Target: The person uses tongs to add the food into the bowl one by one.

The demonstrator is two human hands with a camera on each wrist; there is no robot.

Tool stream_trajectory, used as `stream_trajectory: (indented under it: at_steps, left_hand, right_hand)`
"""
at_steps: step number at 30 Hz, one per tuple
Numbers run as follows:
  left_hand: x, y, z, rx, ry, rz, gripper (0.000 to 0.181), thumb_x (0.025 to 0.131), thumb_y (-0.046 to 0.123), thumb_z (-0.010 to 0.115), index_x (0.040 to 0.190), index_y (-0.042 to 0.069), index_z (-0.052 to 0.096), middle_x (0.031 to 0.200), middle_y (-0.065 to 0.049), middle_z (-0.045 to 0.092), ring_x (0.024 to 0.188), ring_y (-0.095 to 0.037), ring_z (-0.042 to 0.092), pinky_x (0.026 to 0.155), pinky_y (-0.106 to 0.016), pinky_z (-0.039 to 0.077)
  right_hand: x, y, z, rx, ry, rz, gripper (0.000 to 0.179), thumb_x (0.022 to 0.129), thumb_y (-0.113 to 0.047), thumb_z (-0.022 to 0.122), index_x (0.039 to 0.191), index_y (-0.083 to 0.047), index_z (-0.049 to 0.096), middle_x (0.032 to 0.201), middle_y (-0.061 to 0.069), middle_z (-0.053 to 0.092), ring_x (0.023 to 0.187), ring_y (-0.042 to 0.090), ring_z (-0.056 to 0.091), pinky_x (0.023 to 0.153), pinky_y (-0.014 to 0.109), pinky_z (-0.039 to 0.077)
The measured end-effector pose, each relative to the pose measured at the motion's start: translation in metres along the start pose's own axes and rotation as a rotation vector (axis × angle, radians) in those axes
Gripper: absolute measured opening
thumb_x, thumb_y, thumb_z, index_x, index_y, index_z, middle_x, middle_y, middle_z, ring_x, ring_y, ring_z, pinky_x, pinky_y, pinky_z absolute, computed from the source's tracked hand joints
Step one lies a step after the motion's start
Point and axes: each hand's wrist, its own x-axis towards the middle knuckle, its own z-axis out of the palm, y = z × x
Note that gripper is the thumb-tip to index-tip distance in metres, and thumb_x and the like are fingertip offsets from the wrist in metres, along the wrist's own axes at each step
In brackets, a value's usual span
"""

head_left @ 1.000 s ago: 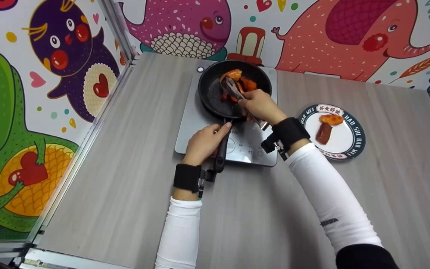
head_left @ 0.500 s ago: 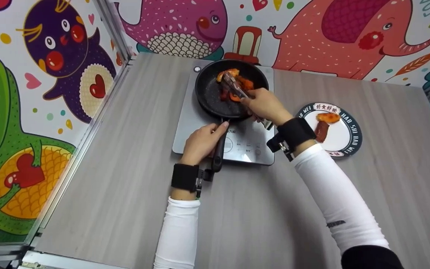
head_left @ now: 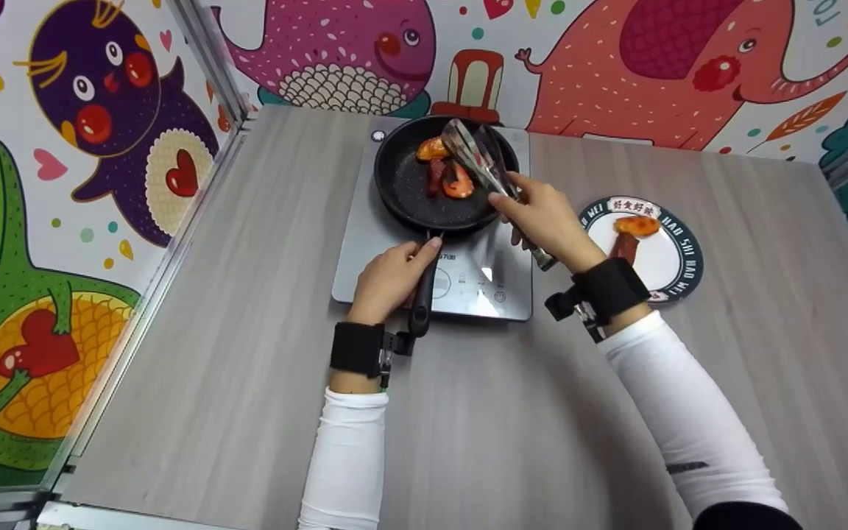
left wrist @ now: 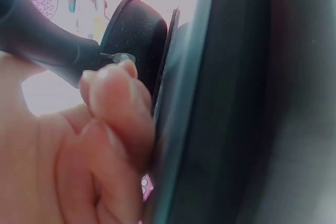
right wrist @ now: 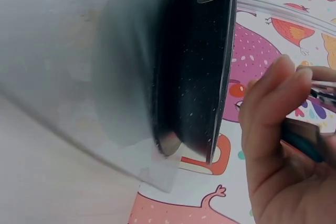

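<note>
My left hand (head_left: 386, 280) grips the black handle (head_left: 424, 298) of a frying pan (head_left: 400, 193), thumb along its top. In the left wrist view its curled fingers (left wrist: 118, 108) show beneath the handle. My right hand (head_left: 548, 221) holds metal tongs (head_left: 494, 175) over the right side of the pan. Their two arms stand apart, with no food visible between the tips. In the pan lie an orange, browned food piece (head_left: 433, 149), a second orange piece (head_left: 458, 182) and a dark red strip (head_left: 435, 177). The right wrist view shows the pan's outer side (right wrist: 202, 77) beside the hand.
The pan sits on a flat silver induction cooker (head_left: 365, 250). To the right, a round plate (head_left: 691, 258) with a dark lettered rim carries an orange piece (head_left: 637, 225) and a brown piece (head_left: 624, 247), partly behind the right wrist. Cartoon-printed walls (head_left: 512, 96) border the table (head_left: 468, 427) at back and left.
The tongs have come up off the food and their arms have spread apart, uncovering the pieces in the pan. My right hand has drawn back slightly; the left still holds the handle.
</note>
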Motion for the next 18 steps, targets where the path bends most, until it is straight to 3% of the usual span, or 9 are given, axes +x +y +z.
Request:
stream_trajectory:
  at_steps: [3, 12, 18]
  left_hand:
    - [0.0, 0.0, 0.0, -0.006, -0.006, -0.004, 0.064, 0.075, 0.077, 0.028, 0.077, 0.019, 0.054, 0.063, -0.004, 0.054, 0.048, -0.02, 0.052, 0.051, -0.035, 0.037]
    - [0.001, 0.0, 0.0, -0.005, -0.001, -0.007, 0.063, 0.076, 0.077, 0.028, 0.079, 0.02, 0.055, 0.065, -0.003, 0.054, 0.05, -0.02, 0.052, 0.052, -0.034, 0.037]
    - [0.0, 0.001, 0.001, -0.01, 0.0, -0.016, 0.063, 0.076, 0.077, 0.029, 0.08, 0.02, 0.055, 0.065, -0.004, 0.054, 0.048, -0.02, 0.052, 0.05, -0.034, 0.038]
  right_hand:
    - [-0.008, 0.007, -0.002, 0.064, 0.014, -0.003, 0.067, 0.082, -0.055, 0.052, 0.137, -0.021, 0.033, 0.084, 0.014, 0.062, 0.055, 0.03, 0.059, 0.039, 0.033, 0.044]
    - [-0.031, 0.027, 0.0, 0.153, 0.044, 0.004, 0.074, 0.08, -0.057, 0.054, 0.139, -0.019, 0.031, 0.086, 0.017, 0.061, 0.049, 0.024, 0.057, 0.038, 0.034, 0.044]
    - [-0.049, 0.036, 0.01, 0.192, 0.055, 0.013, 0.073, 0.081, -0.054, 0.055, 0.139, -0.02, 0.029, 0.088, 0.014, 0.062, 0.052, 0.03, 0.056, 0.037, 0.034, 0.043]
